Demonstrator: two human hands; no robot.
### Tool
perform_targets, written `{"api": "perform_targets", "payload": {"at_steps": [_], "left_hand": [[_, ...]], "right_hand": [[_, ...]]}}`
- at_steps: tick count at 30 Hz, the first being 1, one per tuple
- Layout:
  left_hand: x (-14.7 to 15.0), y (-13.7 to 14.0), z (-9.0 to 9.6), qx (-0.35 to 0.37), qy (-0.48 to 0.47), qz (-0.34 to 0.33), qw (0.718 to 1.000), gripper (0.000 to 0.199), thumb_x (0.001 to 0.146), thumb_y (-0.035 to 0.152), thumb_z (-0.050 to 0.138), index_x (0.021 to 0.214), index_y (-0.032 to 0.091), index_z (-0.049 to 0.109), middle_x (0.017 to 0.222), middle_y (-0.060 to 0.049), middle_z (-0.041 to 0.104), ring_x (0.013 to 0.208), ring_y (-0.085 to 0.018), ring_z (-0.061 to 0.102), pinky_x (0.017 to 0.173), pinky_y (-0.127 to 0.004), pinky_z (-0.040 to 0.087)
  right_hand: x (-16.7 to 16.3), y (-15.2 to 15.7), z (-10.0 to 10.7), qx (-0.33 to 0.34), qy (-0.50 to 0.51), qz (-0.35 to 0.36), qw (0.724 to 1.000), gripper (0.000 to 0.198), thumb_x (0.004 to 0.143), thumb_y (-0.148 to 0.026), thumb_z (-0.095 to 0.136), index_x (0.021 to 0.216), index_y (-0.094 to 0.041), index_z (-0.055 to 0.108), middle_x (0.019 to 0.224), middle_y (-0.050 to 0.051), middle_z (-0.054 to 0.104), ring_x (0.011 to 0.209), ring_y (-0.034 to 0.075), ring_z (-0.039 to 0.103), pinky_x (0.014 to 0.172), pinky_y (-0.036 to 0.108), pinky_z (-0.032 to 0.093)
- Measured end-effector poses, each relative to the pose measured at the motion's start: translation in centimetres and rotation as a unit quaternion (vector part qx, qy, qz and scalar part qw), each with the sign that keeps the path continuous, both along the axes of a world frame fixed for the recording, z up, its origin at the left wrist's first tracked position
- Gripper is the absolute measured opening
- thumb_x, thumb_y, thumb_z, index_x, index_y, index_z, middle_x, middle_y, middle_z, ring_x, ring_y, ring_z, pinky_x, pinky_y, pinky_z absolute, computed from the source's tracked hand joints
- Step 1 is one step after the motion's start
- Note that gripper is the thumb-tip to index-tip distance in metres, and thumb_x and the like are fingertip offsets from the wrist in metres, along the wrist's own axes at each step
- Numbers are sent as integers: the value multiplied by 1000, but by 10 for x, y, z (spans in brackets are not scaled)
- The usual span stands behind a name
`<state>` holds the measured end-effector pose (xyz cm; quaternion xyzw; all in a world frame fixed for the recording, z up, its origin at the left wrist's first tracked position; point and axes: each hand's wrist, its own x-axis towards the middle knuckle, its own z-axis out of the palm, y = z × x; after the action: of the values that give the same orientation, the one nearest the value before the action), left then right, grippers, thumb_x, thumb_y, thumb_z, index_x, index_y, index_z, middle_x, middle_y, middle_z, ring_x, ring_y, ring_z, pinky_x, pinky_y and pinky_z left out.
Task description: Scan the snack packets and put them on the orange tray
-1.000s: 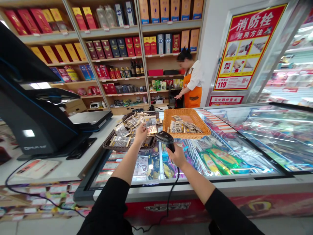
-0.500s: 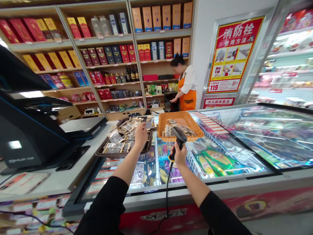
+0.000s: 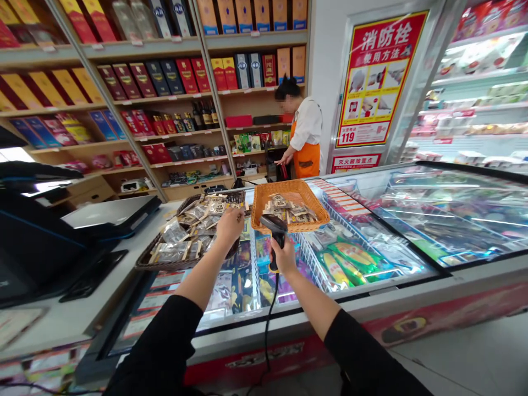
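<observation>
Swung left since half a second ago, when it stood before the middle of the orange wicker basket (image 3: 319,213), a black handheld scanner (image 3: 274,224) now hovers by that basket's near left corner. The right hand (image 3: 284,256) is closed around the scanner's handle, from which a black cable (image 3: 267,330) trails down past the freezer (image 3: 371,306). The left hand (image 3: 229,224) reaches over the right side of a dark wicker basket (image 3: 165,266) heaped with small clear packets (image 3: 175,250), fingers partly curled and bent downward; whether they grip a packet cannot be told from this angle. More packets (image 3: 284,207) lie in the orange basket. Both baskets rest on the freezer's glass top, near green-and-yellow packs (image 3: 348,264) visible beneath. Beyond, a co-worker (image 3: 307,126) in an orange apron stands beside stocked shelves (image 3: 173,98).
</observation>
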<state>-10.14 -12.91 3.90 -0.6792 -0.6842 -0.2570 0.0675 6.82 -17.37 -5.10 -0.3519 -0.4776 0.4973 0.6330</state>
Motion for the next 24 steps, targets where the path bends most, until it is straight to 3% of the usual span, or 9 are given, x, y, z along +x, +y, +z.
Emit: {"api": "perform_targets", "payload": {"at_steps": [2,4,7,11,14,19,24], "left_hand": [[-28,-15,2,-24,1,104,994,30,87,36,47,100,19,68,106,-12,67,99,-27,63,81,-34,48],[-45,-24,0,-73,-13,157,985,37,87,44,47,102,16,66,103,-14,69,100,-29,63,80,-34,47],[-54,-25,-7,-120,-45,154,980,51,83,52,54,114,13,62,102,-15,70,103,-30,63,82,-33,46],[-54,-17,-14,-113,-75,138,981,65,74,51,65,124,10,57,106,-18,69,106,-32,61,83,-34,45],[-57,-14,-18,-78,-182,135,971,60,66,46,72,114,11,64,99,-14,71,96,-29,65,78,-32,46],[-64,-17,-23,4,-415,116,903,42,64,34,71,100,13,69,73,-4,70,68,-19,65,62,-25,46],[-65,-30,-16,149,-399,145,893,40,75,36,61,110,17,63,80,-4,71,77,-18,66,73,-27,48]], "right_hand": [[-6,-4,1,9,-21,55,998,26,81,-46,59,80,-23,46,49,-8,50,32,10,44,33,23,35],[-9,-8,2,11,-26,82,996,26,81,-45,59,80,-23,46,50,-8,50,32,10,44,34,22,35],[-7,-11,3,12,-27,85,996,27,81,-46,58,80,-22,46,51,-8,51,33,10,45,34,22,36],[0,-10,-1,10,-24,70,997,29,80,-48,59,80,-22,45,51,-8,51,34,10,45,34,22,37],[4,-8,-5,1,-28,62,998,32,79,-51,60,80,-23,44,51,-7,52,34,10,47,35,22,38],[4,-9,-6,3,-26,56,998,33,79,-51,61,83,-23,45,53,-8,53,35,10,49,36,22,39],[4,-9,-7,2,-20,50,999,34,80,-52,60,84,-22,45,52,-8,53,35,10,49,35,21,39]]}}
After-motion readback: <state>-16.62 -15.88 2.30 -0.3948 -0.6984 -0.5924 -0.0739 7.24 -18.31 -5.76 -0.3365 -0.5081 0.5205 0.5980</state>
